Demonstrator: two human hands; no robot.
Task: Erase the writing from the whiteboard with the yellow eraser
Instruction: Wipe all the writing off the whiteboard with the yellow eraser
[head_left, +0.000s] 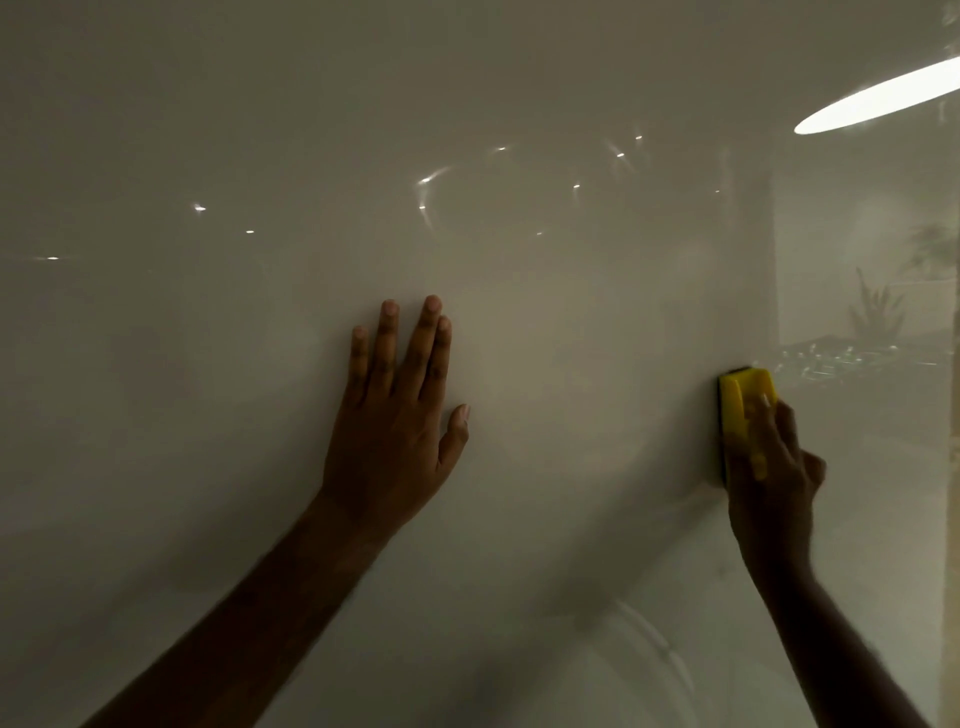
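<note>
A glossy whiteboard (218, 364) fills almost the whole view. I make out no clear writing on it, only faint smears and light reflections. My left hand (397, 415) lies flat against the board near the middle, fingers spread and pointing up, holding nothing. My right hand (769, 467) at the right presses the yellow eraser (740, 402) against the board. The eraser stands upright with a dark pad side touching the surface, and my fingers cover its lower half.
A bright oval lamp reflection (878, 98) shines at the top right. Reflected plants (878, 312) and a dim room show on the board's right side. A pale vertical edge (950, 467) runs along the far right.
</note>
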